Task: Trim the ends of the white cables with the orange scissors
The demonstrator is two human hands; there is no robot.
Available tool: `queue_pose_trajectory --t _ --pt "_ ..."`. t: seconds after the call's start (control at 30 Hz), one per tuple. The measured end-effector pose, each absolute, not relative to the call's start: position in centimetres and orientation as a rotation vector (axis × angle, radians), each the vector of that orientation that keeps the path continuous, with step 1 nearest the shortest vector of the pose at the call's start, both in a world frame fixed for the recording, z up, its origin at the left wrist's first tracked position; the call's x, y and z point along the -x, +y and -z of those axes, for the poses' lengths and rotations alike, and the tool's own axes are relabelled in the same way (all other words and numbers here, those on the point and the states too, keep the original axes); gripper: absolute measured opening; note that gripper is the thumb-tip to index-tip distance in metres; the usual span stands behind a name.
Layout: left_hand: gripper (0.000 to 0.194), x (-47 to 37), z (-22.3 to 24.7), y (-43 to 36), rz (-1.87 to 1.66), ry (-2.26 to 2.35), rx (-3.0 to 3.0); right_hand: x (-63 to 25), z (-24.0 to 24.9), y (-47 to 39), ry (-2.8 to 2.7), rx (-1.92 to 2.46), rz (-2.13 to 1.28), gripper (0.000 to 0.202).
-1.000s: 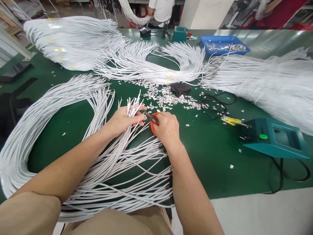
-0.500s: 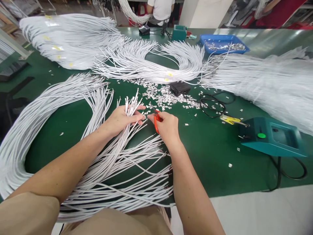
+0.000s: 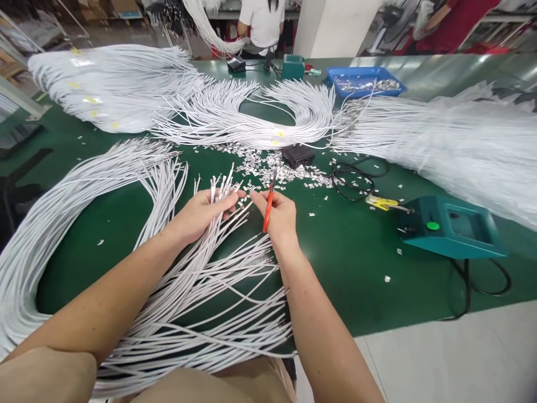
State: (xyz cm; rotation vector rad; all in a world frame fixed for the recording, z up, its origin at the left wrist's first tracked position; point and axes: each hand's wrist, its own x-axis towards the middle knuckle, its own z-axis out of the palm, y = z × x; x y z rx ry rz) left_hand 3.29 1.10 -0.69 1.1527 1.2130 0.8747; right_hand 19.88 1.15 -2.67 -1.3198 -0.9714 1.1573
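My left hand (image 3: 208,210) is closed round a bunch of white cables (image 3: 216,229), whose cut ends stick up above the thumb. Close by on the right, my right hand (image 3: 280,215) grips a pair of orange-handled cutters (image 3: 268,210), the dark tip pointing away from me. A small gap separates the two hands. More loose white cables (image 3: 235,330) spread across the table under my forearms, their ends toward the right. Beyond my hands lie many small silvery-white pieces (image 3: 268,165), scattered round a black box (image 3: 297,155).
A teal machine (image 3: 451,226) with a green button and yellow-handled tool (image 3: 382,202) stands at right. Large cable bundles (image 3: 113,89) lie at the back left, with another bundle (image 3: 461,131) at right. A blue tray (image 3: 331,73) holds small pieces. Other people (image 3: 262,25) are beyond the table.
The cutters have turned in my right hand, so the tip now points up and away. The whole view has shifted slightly. My left hand still holds the cables.
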Motion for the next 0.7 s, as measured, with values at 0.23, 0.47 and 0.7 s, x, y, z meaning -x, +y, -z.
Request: queue_pose_trajectory --t 0.23,0.47,0.7 --pt "0.044 -3.9 0.6 0.8 -0.863 1.295 -1.229 -20.0 1.7 0.9 -0.973 1.131 -1.135 0.024" --pt "0.028 -4.3 0.6 1.0 -0.932 1.243 -1.317 -19.7 1.7 0.7 -0.909 1.149 -1.301 0.026" --pt "0.033 -4.6 0.1 1.0 -0.932 1.181 -1.215 -20.0 1.9 1.1 -0.977 0.981 -1.481 0.026"
